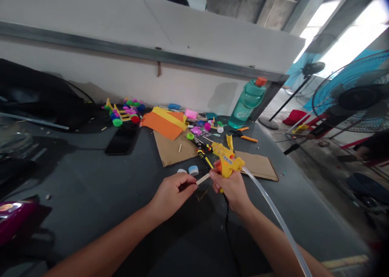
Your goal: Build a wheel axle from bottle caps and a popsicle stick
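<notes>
My left hand [176, 192] pinches one end of a short pale wooden stick [203, 179] above the dark table. My right hand [229, 187] is wrapped round the handle of a yellow hot glue gun [226, 157], whose nozzle points left and away from me. A long clear glue stick [273, 210] trails from its rear, and a black cord hangs below. The fingertips of my right hand meet the wooden stick's far end. Just beyond my left hand lie a blue-and-white bottle cap [193, 170] and a second white cap [181, 171], partly hidden.
Flat cardboard [170, 149] carries orange and yellow sheets [164, 123]. Black-and-yellow pliers [205, 157] lie behind the glue gun. A green bottle [246, 104] stands by the partition; orange-handled pliers [247, 138] are near it. At left are a phone [122, 139] and colourful small models [123, 112].
</notes>
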Available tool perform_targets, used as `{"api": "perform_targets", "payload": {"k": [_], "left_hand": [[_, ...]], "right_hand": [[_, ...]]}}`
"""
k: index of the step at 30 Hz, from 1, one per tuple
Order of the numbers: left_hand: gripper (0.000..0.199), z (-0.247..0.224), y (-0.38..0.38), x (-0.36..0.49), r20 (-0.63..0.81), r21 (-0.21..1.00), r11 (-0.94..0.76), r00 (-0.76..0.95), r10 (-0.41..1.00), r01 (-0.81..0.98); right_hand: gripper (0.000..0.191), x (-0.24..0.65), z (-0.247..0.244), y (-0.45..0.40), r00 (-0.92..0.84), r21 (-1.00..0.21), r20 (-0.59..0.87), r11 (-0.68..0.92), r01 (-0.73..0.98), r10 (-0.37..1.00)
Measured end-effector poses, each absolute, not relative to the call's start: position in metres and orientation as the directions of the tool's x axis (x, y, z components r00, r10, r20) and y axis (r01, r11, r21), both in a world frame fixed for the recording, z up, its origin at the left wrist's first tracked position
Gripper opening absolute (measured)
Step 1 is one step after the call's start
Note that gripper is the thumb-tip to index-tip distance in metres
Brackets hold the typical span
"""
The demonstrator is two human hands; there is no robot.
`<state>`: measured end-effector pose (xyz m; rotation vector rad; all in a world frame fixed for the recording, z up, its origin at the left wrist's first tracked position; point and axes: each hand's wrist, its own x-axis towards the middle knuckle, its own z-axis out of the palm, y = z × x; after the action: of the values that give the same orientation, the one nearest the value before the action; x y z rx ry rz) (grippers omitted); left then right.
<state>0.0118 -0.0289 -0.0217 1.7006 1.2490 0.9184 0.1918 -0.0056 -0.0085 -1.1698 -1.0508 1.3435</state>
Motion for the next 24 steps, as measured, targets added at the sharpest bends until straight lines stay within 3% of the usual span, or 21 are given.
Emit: {"api": "perform_targets", "payload": {"k": [4, 12, 20, 24], "left_hand": [[0.018, -0.0211, -0.0311, 0.0083, 0.281, 0.707, -0.444, 0.357, 0.891, 0.551], [0.026, -0.0243, -0.0302, 0.0030, 0.338, 0.499, -0.563, 0.450, 0.826, 0.659], [0.025, -0.0218, -0.0315, 0.0021, 0.356, 0.558, -0.552, 0.423, 0.834, 0.619], [0.021, -0.0204, -0.0301, 0.0053, 0.348, 0.673, -0.470, 0.316, 0.883, 0.571]], "right_hand": [[0.036, 0.1894, -0.0064, -0.0076, -0.004, -0.981, -0.125, -0.125, -0.149, 0.992], [0.035, 0.1878, -0.0069, -0.0096, -0.032, -0.967, -0.160, -0.163, -0.194, 0.987], [0.032, 0.1862, -0.0095, -0.0097, -0.047, -0.962, -0.173, -0.179, -0.209, 0.984], [0.035, 0.1858, -0.0103, -0.0097, -0.022, -0.960, -0.169, -0.170, -0.224, 0.985]]}}
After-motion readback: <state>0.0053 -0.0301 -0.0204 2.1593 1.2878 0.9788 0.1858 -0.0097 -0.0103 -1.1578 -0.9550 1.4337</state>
